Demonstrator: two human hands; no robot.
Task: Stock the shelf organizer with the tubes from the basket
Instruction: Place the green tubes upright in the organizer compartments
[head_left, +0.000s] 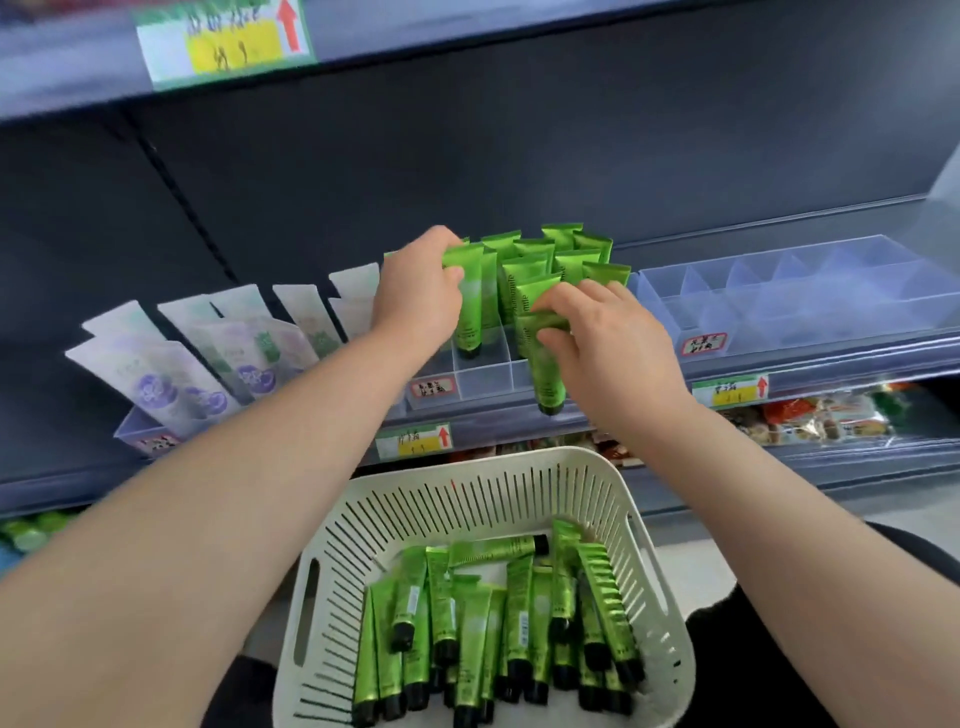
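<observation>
A clear shelf organizer (485, 376) with compartments stands on the middle shelf, its back cells filled with several upright green tubes (563, 249). My left hand (415, 291) grips one green tube (470, 306) by its top, cap down inside a compartment. My right hand (605, 338) holds another green tube (545, 374) cap down over the organizer's front edge. Below, a white slotted basket (519, 483) holds several more green tubes (498, 623) with black caps.
To the left, pale sachets (182, 364) stand in a clear tray. An empty clear divided organizer (795, 296) sits to the right. Price tags (415, 441) line the shelf edge. Packaged goods (810, 415) lie on the shelf below. Another shelf hangs overhead.
</observation>
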